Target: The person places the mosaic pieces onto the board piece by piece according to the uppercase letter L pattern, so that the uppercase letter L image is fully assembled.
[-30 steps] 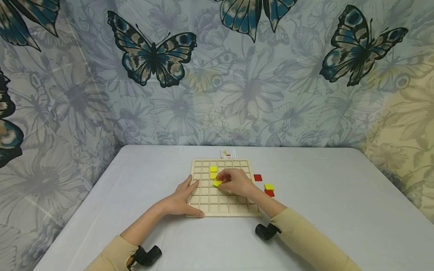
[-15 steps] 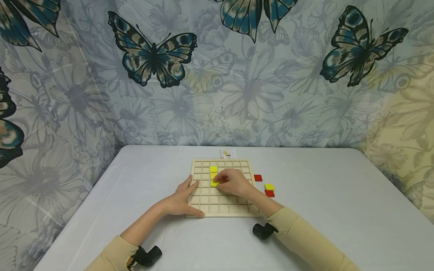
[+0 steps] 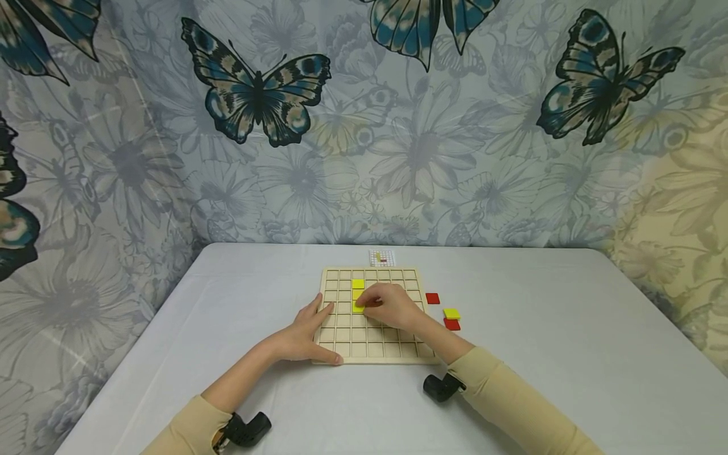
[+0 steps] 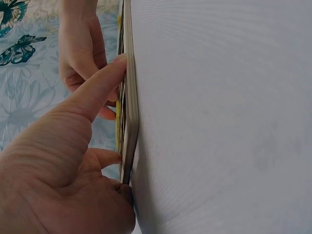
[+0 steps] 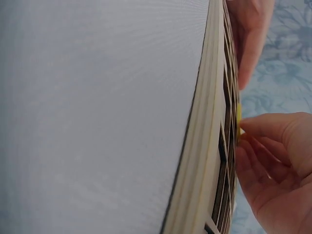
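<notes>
A square wooden grid board lies on the white table. My left hand rests at its left side with fingers spread; the thumb touches the front edge. Over the board's middle, my right hand pinches a yellow square tile between thumb and fingers. That tile lies in line below two more yellow tiles, the far one fully in sight, the other partly behind the fingers. The right wrist view shows the pinched yellow tile edge-on at the board's top.
Right of the board lie a red tile, a yellow tile and another red tile touching it. A small printed grid card lies behind the board. A butterfly-patterned backdrop hangs beyond the table's far edge.
My right hand has shifted slightly left with the yellow tile, which turned from tilted to lined up with the column. My left hand stays where it was.
</notes>
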Demonstrator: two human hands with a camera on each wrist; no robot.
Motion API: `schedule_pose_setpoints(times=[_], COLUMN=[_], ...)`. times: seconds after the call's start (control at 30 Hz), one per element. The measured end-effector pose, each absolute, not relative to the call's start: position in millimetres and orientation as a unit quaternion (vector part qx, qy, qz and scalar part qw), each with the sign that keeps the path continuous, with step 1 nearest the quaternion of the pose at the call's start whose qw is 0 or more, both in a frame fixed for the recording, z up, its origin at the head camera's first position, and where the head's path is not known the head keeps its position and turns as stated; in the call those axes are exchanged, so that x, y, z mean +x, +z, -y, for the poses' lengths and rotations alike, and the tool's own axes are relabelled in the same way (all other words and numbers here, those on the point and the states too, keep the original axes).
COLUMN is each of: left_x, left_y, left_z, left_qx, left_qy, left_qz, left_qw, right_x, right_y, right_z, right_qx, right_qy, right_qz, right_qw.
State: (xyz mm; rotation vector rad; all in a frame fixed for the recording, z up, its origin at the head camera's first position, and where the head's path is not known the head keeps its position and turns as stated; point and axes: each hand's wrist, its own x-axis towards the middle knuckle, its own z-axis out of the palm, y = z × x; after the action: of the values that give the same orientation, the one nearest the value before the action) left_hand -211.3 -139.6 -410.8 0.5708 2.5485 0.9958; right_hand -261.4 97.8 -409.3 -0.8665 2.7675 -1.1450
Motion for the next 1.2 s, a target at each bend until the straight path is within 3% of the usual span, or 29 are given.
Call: schedule_pose_setpoints(times=[0.67,1.2], left_x=[-211.9,-212.5], left_y=[-411.2,-413.1], left_z=[139.1,137.8], left_qx=[0.195,0.198], left_qy=[0.347,0.347], left_qz=[-0.901,-0.902], left_qw=[0.173,0.167], right_x=[-244.5,-233.4], right_y=[-398.9,-396.6], right_z=[-118.8,-171.8], right_qx=[-0.156,-0.135], right_qy=[-0.427,-0.428], right_qz=[-0.890,-0.892], right_qw=[0.051,0.041])
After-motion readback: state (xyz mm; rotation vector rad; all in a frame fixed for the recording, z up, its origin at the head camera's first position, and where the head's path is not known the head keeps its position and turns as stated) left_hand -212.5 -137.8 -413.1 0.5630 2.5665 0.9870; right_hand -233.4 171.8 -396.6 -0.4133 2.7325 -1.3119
